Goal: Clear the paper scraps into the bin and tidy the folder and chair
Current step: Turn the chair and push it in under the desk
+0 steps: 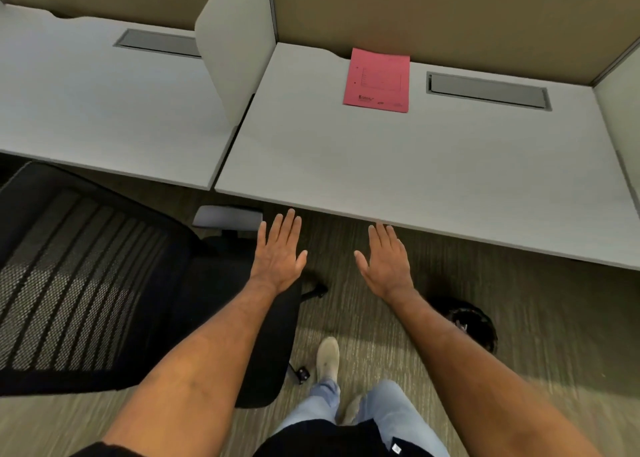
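Observation:
A pink folder (377,81) lies flat at the back of the white desk (398,165), against the beige partition. A black mesh office chair (104,276) stands to the left, its seat reaching under my left forearm. My left hand (278,252) and my right hand (386,260) are held out flat, palms down, fingers apart, just in front of the desk's near edge, holding nothing. A dark round bin (476,321) sits on the carpet, partly hidden behind my right forearm. No paper scraps show on the desk.
A second white desk (104,110) lies to the left, split off by a white divider panel (235,51). Grey cable hatches (488,91) are set into both desks. My feet (327,359) stand on striped carpet between chair and bin.

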The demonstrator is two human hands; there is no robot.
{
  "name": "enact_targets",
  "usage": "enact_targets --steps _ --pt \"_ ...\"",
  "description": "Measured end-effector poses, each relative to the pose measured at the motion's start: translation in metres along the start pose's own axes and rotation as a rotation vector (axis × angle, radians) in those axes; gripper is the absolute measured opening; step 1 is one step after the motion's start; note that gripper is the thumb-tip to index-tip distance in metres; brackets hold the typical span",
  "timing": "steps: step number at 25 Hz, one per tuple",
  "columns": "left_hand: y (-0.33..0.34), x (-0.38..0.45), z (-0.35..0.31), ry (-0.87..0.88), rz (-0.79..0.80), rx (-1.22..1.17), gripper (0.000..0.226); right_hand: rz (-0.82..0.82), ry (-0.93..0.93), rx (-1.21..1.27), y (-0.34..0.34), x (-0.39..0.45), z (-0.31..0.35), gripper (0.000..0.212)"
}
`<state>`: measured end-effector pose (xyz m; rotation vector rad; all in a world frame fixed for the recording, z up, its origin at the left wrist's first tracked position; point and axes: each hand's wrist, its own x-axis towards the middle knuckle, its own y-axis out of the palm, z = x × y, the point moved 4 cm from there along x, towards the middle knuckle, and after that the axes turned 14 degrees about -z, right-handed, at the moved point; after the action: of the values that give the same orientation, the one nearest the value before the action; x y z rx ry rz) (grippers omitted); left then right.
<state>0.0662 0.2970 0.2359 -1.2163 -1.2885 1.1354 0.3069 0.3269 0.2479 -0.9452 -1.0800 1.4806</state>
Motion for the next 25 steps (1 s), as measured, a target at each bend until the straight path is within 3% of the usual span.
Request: enact_targets --steps 13,18,25 --pt "-0.050 -0.209 0.072 -0.107 -0.110 0.049 0.080 -0.066 -0.069 0.058 0.021 -0.187 0.094 0.072" --pt "-0.090 -0.277 0.147 -0.152 -0.149 0.115 0.080 -0.064 -0.132 0.122 0.029 -0.242 0.179 0.073" --pt "-0.150 -0.297 0.288 -0.195 -0.282 0.169 0.081 -0.086 -0.213 0.191 0.054 -0.259 0.327 0.073"
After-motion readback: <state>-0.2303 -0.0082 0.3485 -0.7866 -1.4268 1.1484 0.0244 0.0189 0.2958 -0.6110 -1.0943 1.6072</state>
